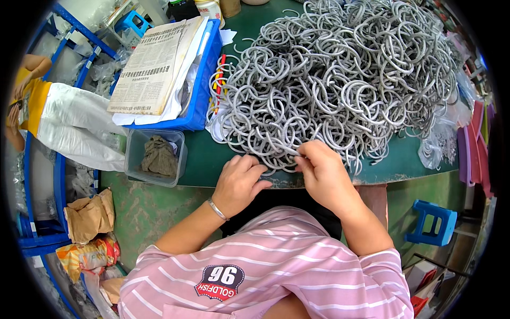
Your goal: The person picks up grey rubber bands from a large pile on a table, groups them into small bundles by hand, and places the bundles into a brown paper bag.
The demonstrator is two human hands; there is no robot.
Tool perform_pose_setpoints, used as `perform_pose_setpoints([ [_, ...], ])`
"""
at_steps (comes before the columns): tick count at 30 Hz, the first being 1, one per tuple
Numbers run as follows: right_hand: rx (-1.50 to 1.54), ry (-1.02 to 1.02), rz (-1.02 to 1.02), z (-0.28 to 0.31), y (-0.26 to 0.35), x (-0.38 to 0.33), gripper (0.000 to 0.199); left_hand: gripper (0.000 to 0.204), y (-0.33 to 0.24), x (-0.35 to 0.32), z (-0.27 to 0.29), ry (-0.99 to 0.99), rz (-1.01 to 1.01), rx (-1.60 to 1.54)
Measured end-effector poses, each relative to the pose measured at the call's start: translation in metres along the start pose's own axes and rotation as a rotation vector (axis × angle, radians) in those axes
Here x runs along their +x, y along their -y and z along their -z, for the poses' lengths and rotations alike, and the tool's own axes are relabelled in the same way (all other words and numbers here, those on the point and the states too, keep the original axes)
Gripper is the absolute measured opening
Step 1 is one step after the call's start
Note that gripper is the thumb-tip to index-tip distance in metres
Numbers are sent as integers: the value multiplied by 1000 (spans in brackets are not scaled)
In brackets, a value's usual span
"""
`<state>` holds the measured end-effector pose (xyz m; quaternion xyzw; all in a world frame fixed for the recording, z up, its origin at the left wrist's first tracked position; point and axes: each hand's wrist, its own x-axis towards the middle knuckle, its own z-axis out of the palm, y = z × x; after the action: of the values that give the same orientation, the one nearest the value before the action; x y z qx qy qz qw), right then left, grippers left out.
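A large heap of grey, ribbed, curved cord pieces (340, 80), many shaped like open rings, covers much of the green table. At its near edge my right hand (323, 173) pinches one of these cord pieces between thumb and fingertips. My left hand (239, 182), with a metal bangle at the wrist, rests by the table edge a short way to the left. Its fingers are curled toward the thumb, close to a cord piece; what lies in them, if anything, is hidden.
Left of the heap stand a blue tray (204, 93) under a newspaper (154, 69) and a clear plastic tub (180, 159) holding a crumpled brown cloth (159, 156). Pens (219, 85) lie beside the tray. A blue stool (433, 223) is on the floor at right; another person (69, 117) stands at left.
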<state>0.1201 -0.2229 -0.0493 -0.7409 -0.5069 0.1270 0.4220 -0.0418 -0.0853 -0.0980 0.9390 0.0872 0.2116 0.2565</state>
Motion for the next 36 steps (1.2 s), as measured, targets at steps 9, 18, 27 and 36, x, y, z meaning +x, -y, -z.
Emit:
perform_pose_setpoints([
  [9, 515, -157, -228, -24, -15, -22, 3, 17, 2, -10, 23, 162, -152, 28],
  [18, 418, -121, -13, -26, -9, -12, 3, 8, 2, -14, 18, -440, 441, -1182],
  [27, 648, -142, -296, -26, 0, -32, 13, 20, 3, 13, -25, -308, 453, -369],
  [36, -35, 183, -127, 11, 11, -13, 17, 18, 4, 26, -9, -181, 191, -192],
])
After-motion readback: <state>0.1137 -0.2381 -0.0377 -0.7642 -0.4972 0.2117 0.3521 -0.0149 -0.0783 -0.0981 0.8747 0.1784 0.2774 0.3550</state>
